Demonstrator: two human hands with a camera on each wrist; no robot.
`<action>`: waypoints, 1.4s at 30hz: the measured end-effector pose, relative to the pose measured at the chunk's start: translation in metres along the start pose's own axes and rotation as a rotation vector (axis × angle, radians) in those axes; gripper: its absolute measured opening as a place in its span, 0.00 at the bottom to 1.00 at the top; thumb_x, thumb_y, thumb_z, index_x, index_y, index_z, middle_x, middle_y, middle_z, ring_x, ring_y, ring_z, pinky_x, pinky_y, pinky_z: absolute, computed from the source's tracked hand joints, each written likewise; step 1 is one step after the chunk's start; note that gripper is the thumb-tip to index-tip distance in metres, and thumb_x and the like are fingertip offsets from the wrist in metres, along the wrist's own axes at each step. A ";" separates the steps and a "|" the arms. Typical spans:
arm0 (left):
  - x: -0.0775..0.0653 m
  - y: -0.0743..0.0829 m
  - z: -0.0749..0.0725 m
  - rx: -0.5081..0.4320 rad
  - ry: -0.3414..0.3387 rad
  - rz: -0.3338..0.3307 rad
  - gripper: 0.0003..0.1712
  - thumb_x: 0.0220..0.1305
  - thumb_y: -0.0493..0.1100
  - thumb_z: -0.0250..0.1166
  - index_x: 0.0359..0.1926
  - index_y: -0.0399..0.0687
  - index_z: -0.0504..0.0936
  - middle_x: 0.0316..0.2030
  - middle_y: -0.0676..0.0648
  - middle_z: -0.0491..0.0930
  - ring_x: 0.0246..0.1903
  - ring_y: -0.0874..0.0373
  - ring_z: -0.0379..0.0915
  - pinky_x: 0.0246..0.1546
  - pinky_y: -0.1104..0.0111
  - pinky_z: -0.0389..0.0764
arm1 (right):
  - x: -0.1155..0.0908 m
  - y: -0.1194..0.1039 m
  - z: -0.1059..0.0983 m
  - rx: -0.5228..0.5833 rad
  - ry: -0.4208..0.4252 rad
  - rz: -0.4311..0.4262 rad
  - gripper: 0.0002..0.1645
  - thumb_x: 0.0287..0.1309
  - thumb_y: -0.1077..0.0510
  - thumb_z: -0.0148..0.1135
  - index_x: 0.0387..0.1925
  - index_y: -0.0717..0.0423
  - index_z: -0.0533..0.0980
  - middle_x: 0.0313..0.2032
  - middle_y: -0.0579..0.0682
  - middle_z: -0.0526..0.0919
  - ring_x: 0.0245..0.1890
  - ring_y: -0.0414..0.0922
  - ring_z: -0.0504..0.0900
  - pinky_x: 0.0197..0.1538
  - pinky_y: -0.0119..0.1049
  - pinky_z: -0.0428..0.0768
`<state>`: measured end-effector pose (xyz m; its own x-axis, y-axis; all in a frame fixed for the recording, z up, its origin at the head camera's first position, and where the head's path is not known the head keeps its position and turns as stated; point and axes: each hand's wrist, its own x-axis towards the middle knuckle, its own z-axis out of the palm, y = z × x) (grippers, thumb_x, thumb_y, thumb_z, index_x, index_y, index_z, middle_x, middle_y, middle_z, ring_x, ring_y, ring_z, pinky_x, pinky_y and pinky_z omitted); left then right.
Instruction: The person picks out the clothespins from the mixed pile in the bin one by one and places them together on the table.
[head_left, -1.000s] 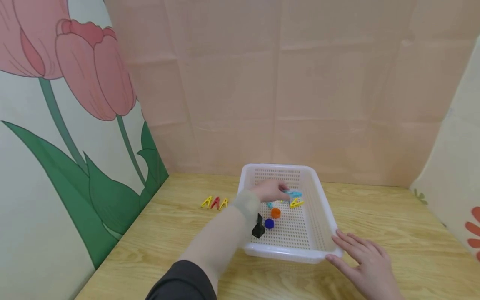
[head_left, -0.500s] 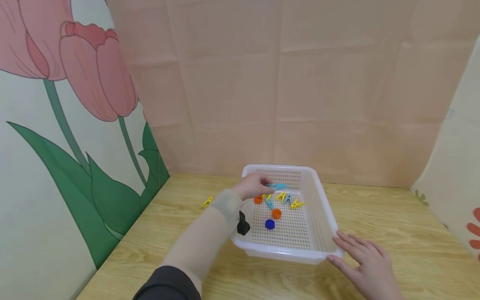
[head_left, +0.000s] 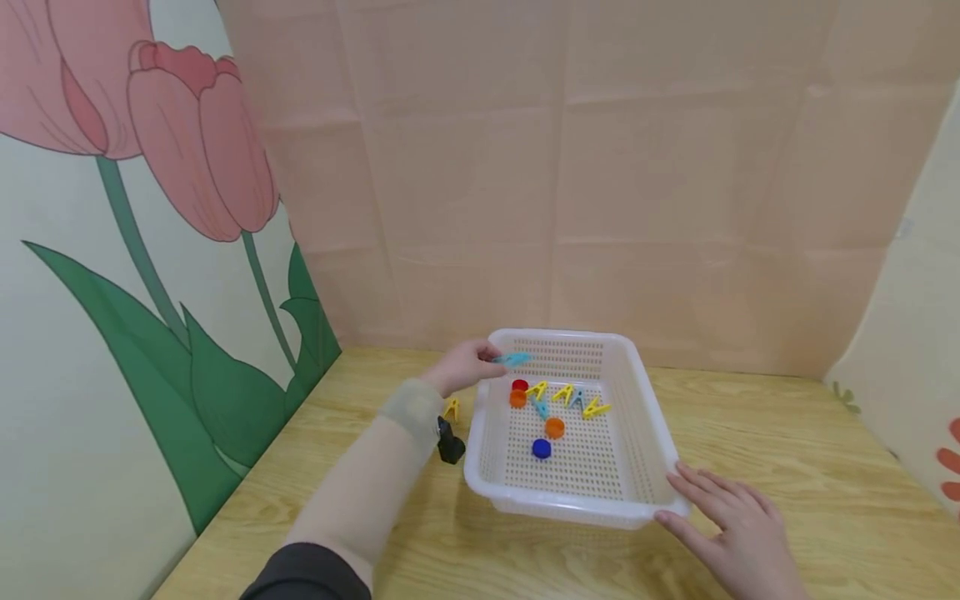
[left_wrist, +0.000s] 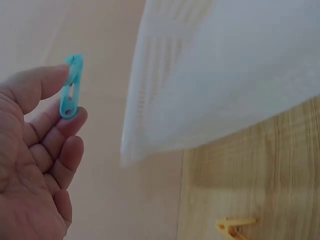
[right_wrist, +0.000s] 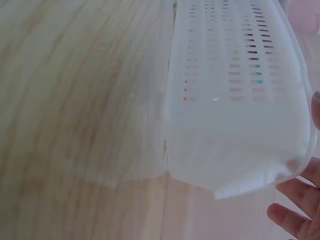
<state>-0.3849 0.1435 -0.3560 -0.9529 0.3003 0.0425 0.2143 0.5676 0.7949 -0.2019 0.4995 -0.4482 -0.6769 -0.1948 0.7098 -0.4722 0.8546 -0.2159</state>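
Observation:
My left hand (head_left: pixel 467 367) pinches a light blue clothespin (left_wrist: pixel 72 87) between thumb and fingers, up at the far left rim of the white basket (head_left: pixel 570 507). In the left wrist view the basket's wall stands to the right of that hand. My right hand (head_left: pixel 738 533), fingers extended, rests against the basket's near right corner. Inside the basket lie yellow clothespins (head_left: pixel 562 392), blue ones (head_left: pixel 540 407), orange caps (head_left: pixel 554 428), a red cap (head_left: pixel 519 385) and a dark blue cap (head_left: pixel 542 449).
On the wooden table (head_left: pixel 750 425), left of the basket, a yellow clothespin (head_left: pixel 452 409) shows beside my left forearm, which blocks the view of the table there. A cloth backdrop (head_left: pixel 465 183) rises behind the table, and a tulip-painted wall (head_left: pixel 45 350) stands at the left.
My left hand has carried the light blue clothespin leftward, from over the basket's middle to its left rim. More of the basket's contents now show. The right hand stays in place.

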 end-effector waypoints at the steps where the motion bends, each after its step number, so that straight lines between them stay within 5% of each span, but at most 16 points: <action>1: -0.002 -0.003 -0.002 -0.008 0.007 -0.011 0.16 0.61 0.50 0.68 0.47 0.50 0.81 0.44 0.51 0.78 0.46 0.54 0.73 0.52 0.58 0.73 | 0.000 0.000 0.000 -0.003 -0.001 0.000 0.34 0.38 0.44 0.77 0.51 0.45 0.82 0.55 0.41 0.80 0.48 0.52 0.74 0.61 0.47 0.55; 8: -0.009 -0.031 -0.018 -0.008 0.096 -0.015 0.15 0.60 0.47 0.68 0.45 0.46 0.81 0.42 0.49 0.79 0.43 0.53 0.74 0.48 0.59 0.75 | 0.000 0.000 0.000 -0.009 -0.012 0.004 0.34 0.39 0.44 0.76 0.52 0.46 0.81 0.54 0.44 0.81 0.48 0.53 0.74 0.61 0.48 0.56; 20: -0.028 -0.088 -0.042 0.048 0.218 -0.225 0.24 0.60 0.53 0.67 0.53 0.46 0.78 0.50 0.46 0.77 0.49 0.50 0.73 0.51 0.55 0.73 | 0.001 -0.002 -0.001 -0.007 -0.019 0.003 0.33 0.39 0.44 0.76 0.51 0.47 0.82 0.54 0.46 0.81 0.48 0.53 0.74 0.59 0.54 0.58; 28: -0.030 -0.124 -0.049 0.138 0.334 -0.318 0.20 0.61 0.54 0.66 0.48 0.48 0.81 0.46 0.47 0.80 0.47 0.49 0.73 0.57 0.46 0.58 | 0.001 -0.004 -0.002 -0.002 -0.022 0.002 0.33 0.39 0.44 0.76 0.51 0.46 0.82 0.54 0.46 0.81 0.48 0.53 0.74 0.56 0.56 0.59; 35: -0.035 -0.142 -0.050 0.205 0.364 -0.418 0.24 0.59 0.56 0.66 0.49 0.45 0.80 0.45 0.45 0.80 0.45 0.48 0.73 0.49 0.51 0.65 | 0.001 -0.003 -0.003 0.010 -0.045 0.015 0.33 0.41 0.45 0.76 0.53 0.46 0.81 0.56 0.46 0.80 0.49 0.54 0.73 0.57 0.58 0.58; 42: -0.041 -0.145 -0.049 0.198 0.374 -0.455 0.24 0.59 0.55 0.67 0.48 0.42 0.78 0.46 0.43 0.80 0.47 0.46 0.73 0.53 0.48 0.60 | 0.003 -0.004 -0.004 -0.002 -0.044 0.012 0.32 0.40 0.45 0.76 0.51 0.47 0.82 0.55 0.46 0.81 0.49 0.52 0.74 0.58 0.52 0.57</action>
<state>-0.3872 0.0118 -0.4434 -0.9612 -0.2734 -0.0362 -0.2290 0.7180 0.6573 -0.1998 0.4972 -0.4421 -0.7065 -0.2057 0.6771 -0.4631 0.8579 -0.2226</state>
